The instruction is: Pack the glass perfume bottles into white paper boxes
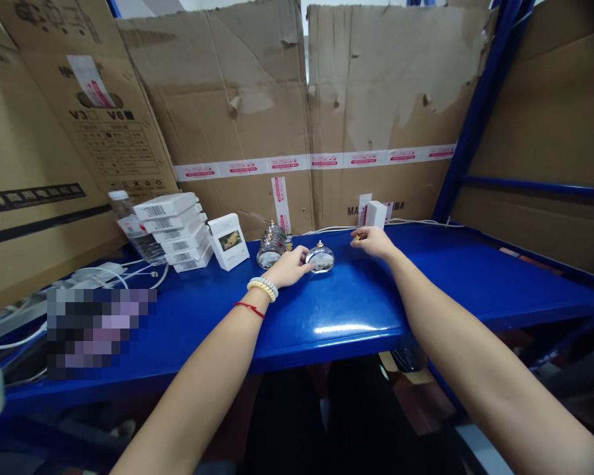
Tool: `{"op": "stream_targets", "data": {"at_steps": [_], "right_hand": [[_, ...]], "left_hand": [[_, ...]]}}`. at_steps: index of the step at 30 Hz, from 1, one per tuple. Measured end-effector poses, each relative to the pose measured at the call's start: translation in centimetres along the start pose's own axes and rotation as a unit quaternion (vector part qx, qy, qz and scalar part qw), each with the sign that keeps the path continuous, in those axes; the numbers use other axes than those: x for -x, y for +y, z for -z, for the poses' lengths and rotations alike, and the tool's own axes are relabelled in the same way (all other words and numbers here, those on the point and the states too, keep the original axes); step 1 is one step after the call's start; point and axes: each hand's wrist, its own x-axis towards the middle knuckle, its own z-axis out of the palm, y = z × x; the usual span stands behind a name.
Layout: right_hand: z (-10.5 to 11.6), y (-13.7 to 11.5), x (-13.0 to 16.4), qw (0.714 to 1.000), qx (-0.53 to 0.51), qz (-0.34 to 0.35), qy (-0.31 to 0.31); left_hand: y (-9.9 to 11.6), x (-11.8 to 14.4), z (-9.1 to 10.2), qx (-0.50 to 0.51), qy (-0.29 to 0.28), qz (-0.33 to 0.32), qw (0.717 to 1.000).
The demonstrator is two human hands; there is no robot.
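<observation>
**A:** Head view. Where are the hands?

**B:** Both arms stretch forward over the blue surface (356, 310), forearms bare. The left hand (291, 266) lies knuckles up near the far edge, about the middle of its length. A bead bracelet (263, 287) and a red string (250, 309) circle that wrist.

**A:** Its grip?

**B:** The fingers curl loosely and the tips touch the left side of a small domed glass ornament (321, 258) with a gold knob on top. Touching it, or pinching its edge lightly; I cannot tell which. The ornament stands upright on the surface.

**A:** And the right?

**B:** The right hand (371, 241) is farther back, close to the far edge, wrist bent slightly inward. Its grip is narrow: thumb and forefinger pinch a tiny gold piece (358, 235), too small to make out.

**A:** What lies around them?

**B:** A second glass ornament (271, 245) sits just left of the left hand. Farther left, a white box with a picture (229, 241) stands tilted against a stack of white boxes (174, 231), with a clear bottle (129, 227) beside the stack. A small white box (376, 214) stands upright just behind the right hand, against the cardboard wall (297, 112). White cables (123, 270) trail across the left end.
</observation>
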Motion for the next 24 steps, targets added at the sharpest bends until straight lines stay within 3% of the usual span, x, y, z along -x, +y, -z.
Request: {"op": "stream_targets", "data": {"at_steps": [3,6,8,18,24], "right_hand": [[-0.4,-0.7,0.5,0.996,-0.016,0.047,-0.070],[-0.8,-1.5,0.9,0.982,0.060,0.069,-0.166],[-1.0,-1.8,1.1,0.973,0.096,0.074,-0.195],[-1.3,-2.1,1.3,0.986,0.076,0.064,-0.133],[-1.4,-2.8,1.8,0.971,0.163,0.063,-0.162]], "left_hand": [[0.3,0.0,0.0,-0.021,-0.002,-0.014,1.000],[0.6,0.0,0.0,-0.036,-0.006,-0.017,0.999],[0.7,0.0,0.0,-0.043,-0.008,-0.017,0.999],[0.6,0.0,-0.1,-0.062,-0.009,-0.024,0.998],[0.6,0.1,-0.1,-0.063,-0.010,-0.022,0.998]]}}
